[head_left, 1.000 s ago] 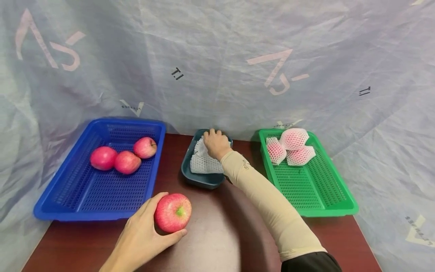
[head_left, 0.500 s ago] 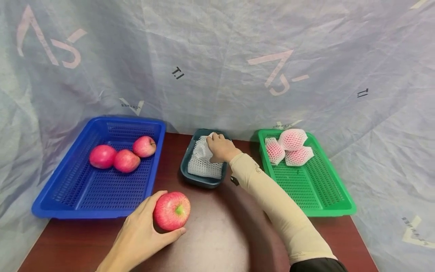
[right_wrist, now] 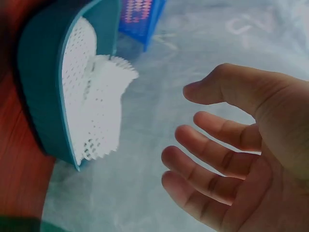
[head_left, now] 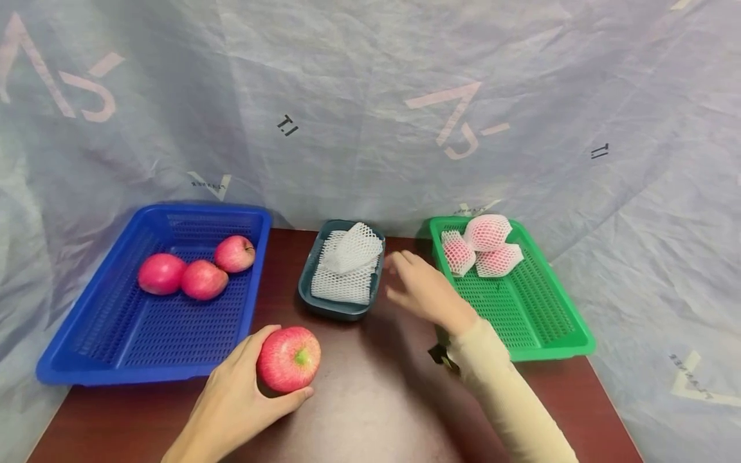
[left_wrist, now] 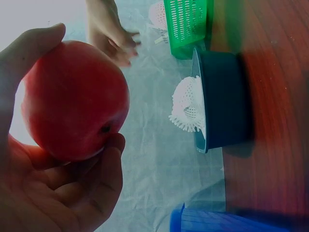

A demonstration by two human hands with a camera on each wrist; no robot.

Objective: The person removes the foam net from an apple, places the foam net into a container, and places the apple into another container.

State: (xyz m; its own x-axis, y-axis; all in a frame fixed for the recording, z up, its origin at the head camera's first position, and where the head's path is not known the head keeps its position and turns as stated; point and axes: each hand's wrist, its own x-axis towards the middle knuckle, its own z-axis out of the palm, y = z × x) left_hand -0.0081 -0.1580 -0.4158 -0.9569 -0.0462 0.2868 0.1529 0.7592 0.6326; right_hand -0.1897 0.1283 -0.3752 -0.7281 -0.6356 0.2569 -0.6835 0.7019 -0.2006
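My left hand [head_left: 237,386] grips a red apple [head_left: 289,359] above the table's front middle, thumb and fingers curled round its sides. In the left wrist view the same apple [left_wrist: 75,101] fills the palm. To the right of the dark teal bin [head_left: 336,312], my right hand [head_left: 428,289] hovers with nothing in it. Its relaxed, spread fingers [right_wrist: 203,176] show in the right wrist view. White foam net sleeves [head_left: 350,257] lie in the bin, one bunched on top of the others.
At the left, a blue basket [head_left: 156,373] holds 3 bare apples [head_left: 204,280]. A green basket [head_left: 556,350] on the right holds 3 apples in foam nets [head_left: 488,233]. Behind the brown table [head_left: 359,411] hangs a grey cloth [head_left: 347,161].
My right hand has left the foam sleeves in the bin and moved right and toward me, empty. The top sleeve is now uncovered. My left hand still holds the apple in nearly the same place.
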